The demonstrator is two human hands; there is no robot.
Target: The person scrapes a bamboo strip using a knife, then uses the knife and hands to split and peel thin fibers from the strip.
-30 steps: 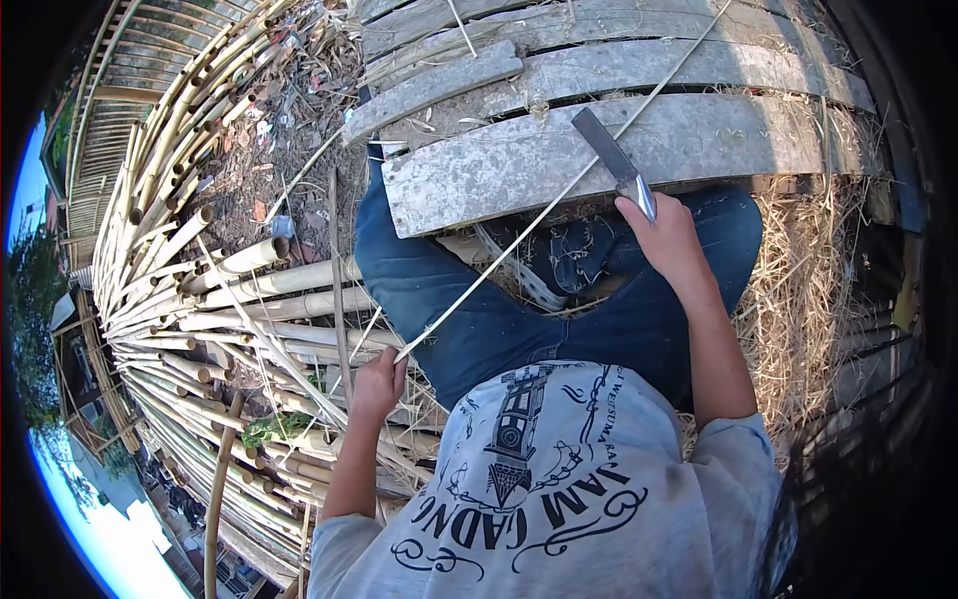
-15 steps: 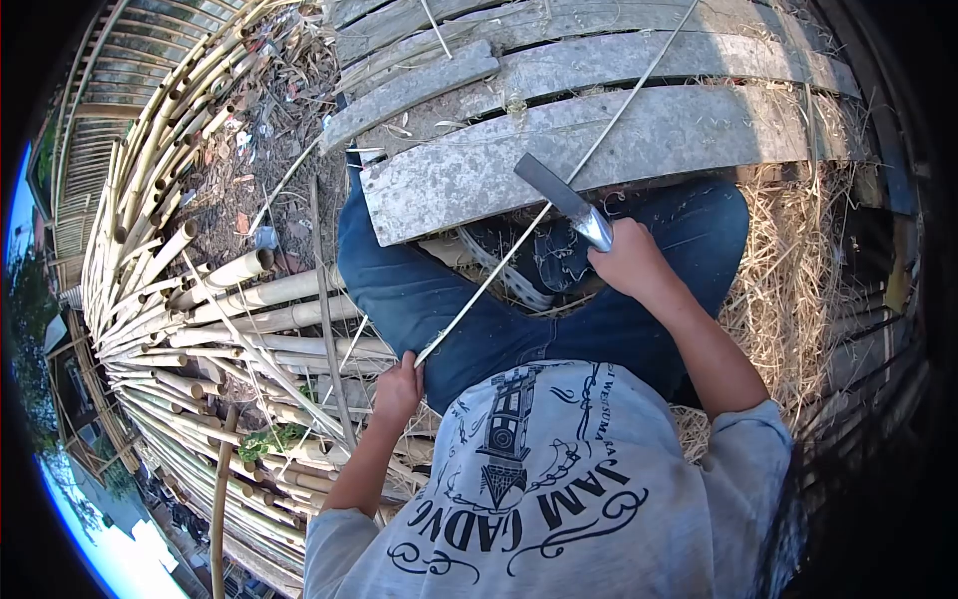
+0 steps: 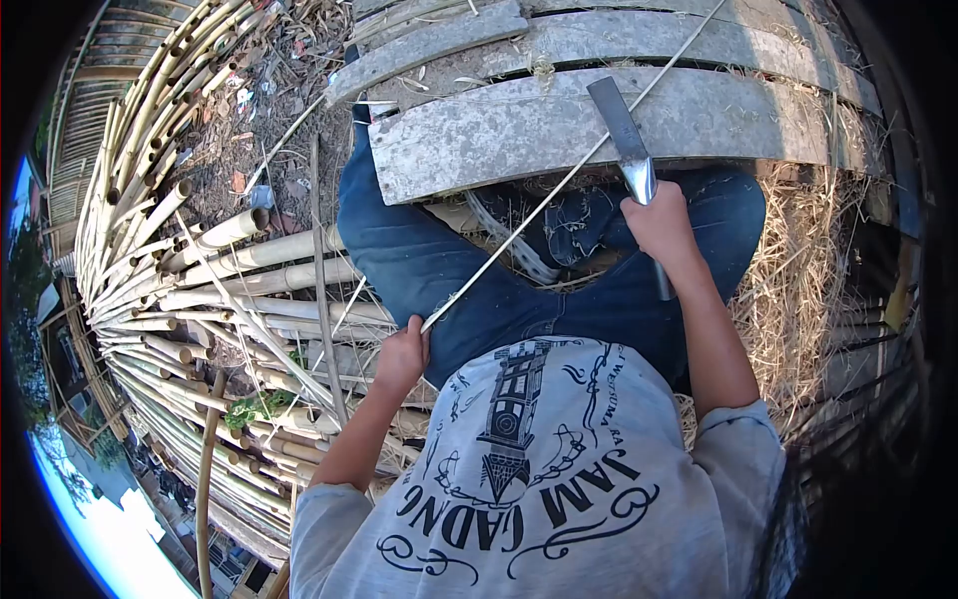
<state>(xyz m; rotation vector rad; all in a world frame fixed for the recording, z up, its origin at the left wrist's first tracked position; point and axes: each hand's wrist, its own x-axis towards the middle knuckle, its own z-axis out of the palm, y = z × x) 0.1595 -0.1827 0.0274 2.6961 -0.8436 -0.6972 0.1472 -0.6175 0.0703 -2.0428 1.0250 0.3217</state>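
Note:
My left hand [image 3: 403, 356] is closed on the near end of a long thin bamboo strip [image 3: 519, 232], beside my left thigh. From there the strip runs up and to the right, across my lap and over the grey planks [image 3: 499, 140]. My right hand [image 3: 659, 225] grips the handle of a knife with a broad dark blade [image 3: 618, 120], above my right thigh. The blade lies against the strip near the edge of the closest plank. Fine shavings cling to the strip near my left hand.
Cut bamboo poles [image 3: 239, 262] are piled at the left, their ends toward me. A narrow loose board [image 3: 429, 50] lies on the planks. Straw-like shavings [image 3: 798, 290] heap up at the right. A bamboo pole [image 3: 207, 469] stands out at the lower left.
My right hand and the knife moved down and left along the strip, then back up and right. My left hand stays closed on the strip's near end. The view has shifted slightly.

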